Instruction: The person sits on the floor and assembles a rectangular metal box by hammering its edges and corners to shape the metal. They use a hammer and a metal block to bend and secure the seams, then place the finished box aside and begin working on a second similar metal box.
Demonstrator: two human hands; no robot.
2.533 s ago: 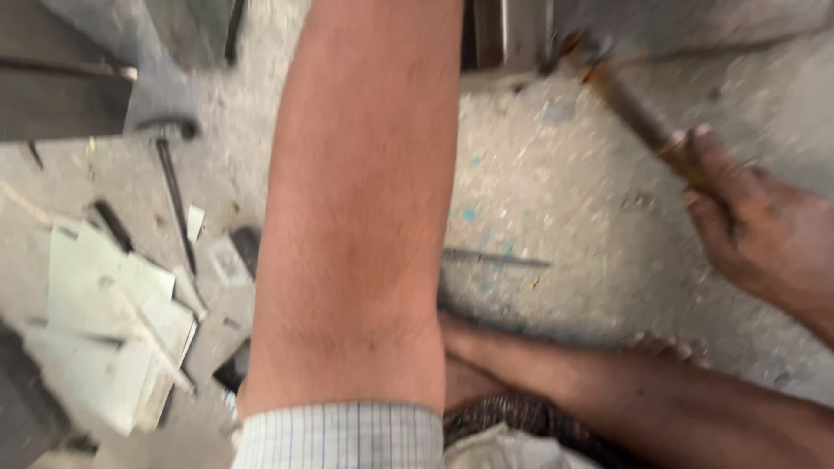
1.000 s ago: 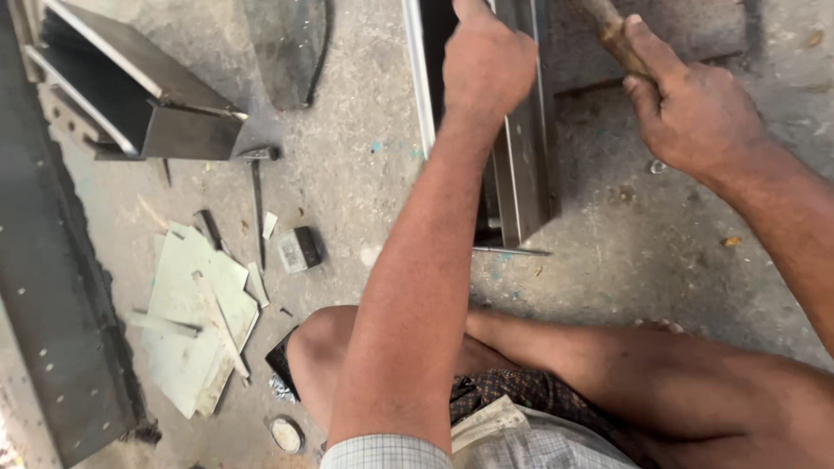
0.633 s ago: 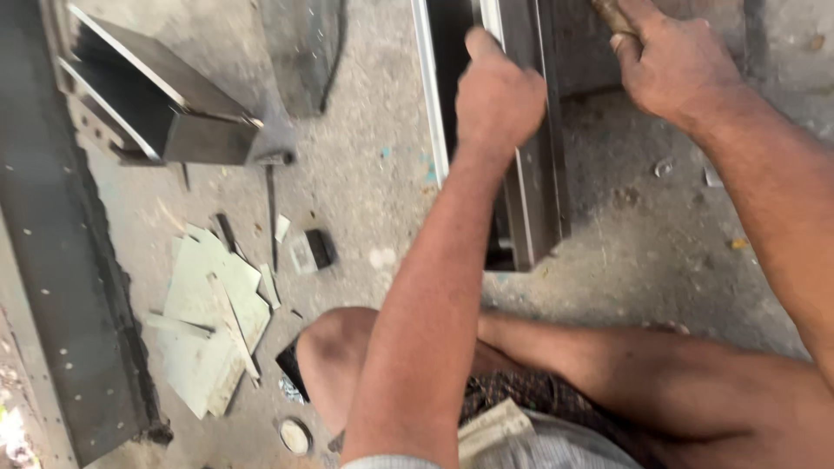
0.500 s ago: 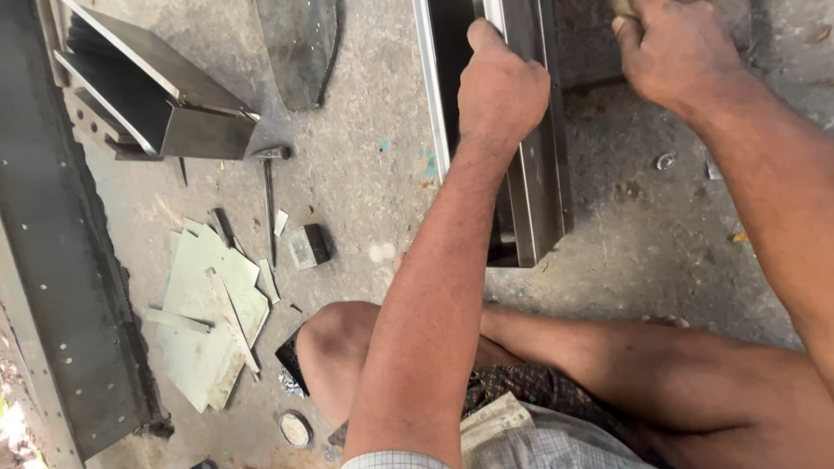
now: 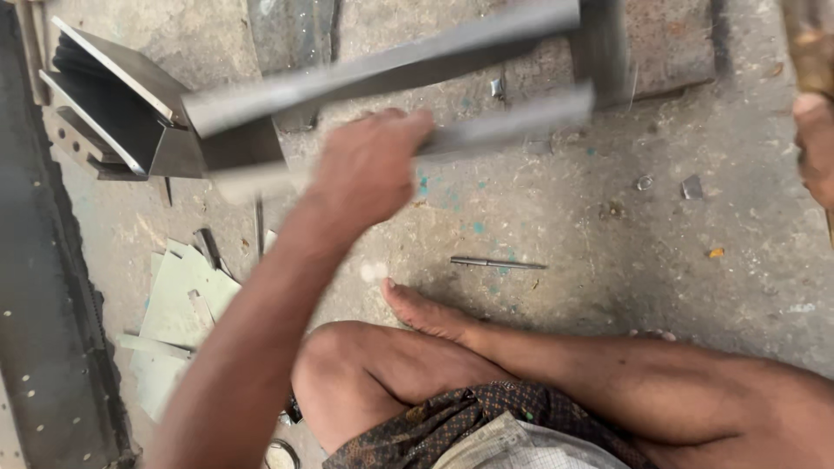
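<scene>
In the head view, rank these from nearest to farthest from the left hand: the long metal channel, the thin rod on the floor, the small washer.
1. Long metal channel: in the left hand itself, blurred, running up to the right.
2. Thin rod: on the floor, below and right of the hand.
3. Small washer: on the floor, far to the right.

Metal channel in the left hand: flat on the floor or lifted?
Lifted. The left hand grips the long metal channel, which is motion-blurred and slants above the concrete floor. The right hand holds a wooden handle.
</scene>
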